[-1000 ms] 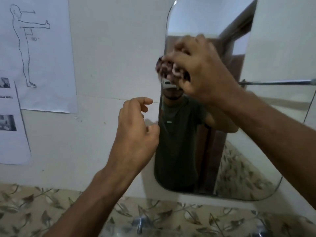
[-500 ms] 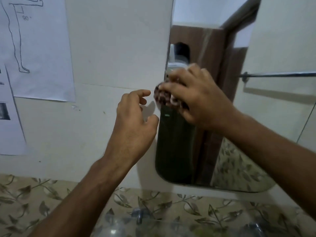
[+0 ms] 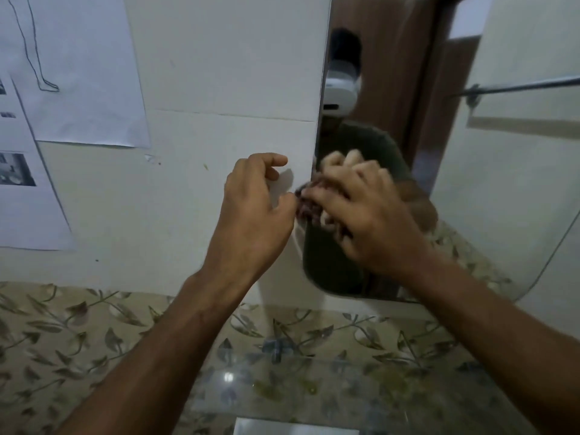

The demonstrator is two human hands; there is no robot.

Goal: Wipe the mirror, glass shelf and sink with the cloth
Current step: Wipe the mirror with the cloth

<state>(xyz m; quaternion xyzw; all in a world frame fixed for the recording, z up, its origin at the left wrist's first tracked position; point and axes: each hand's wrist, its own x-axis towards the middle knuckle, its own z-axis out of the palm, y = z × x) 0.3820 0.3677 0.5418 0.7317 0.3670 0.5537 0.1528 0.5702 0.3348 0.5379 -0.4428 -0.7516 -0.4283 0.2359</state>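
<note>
The wall mirror (image 3: 489,189) hangs on the right, its left edge near the middle of the view. My right hand (image 3: 367,215) grips a bunched dark patterned cloth (image 3: 309,200) and presses it against the mirror's left edge, about halfway down; the hand is motion-blurred. My left hand (image 3: 254,211) hovers just left of the mirror edge in front of the white wall, fingers loosely curled, holding nothing. Below the mirror lies the glass shelf (image 3: 314,381), see-through over the leaf-patterned tiles. The sink is out of view.
Printed paper sheets (image 3: 78,67) are stuck on the white wall at left. A band of leaf-patterned tiles (image 3: 62,340) runs under the wall. The mirror reflects a person, a brown door and a metal rail (image 3: 518,86).
My right hand has dragged the cloth down the mirror's left edge from near the top to about mid-height. The view has dropped, bringing the glass shelf in. My left hand stays beside the edge.
</note>
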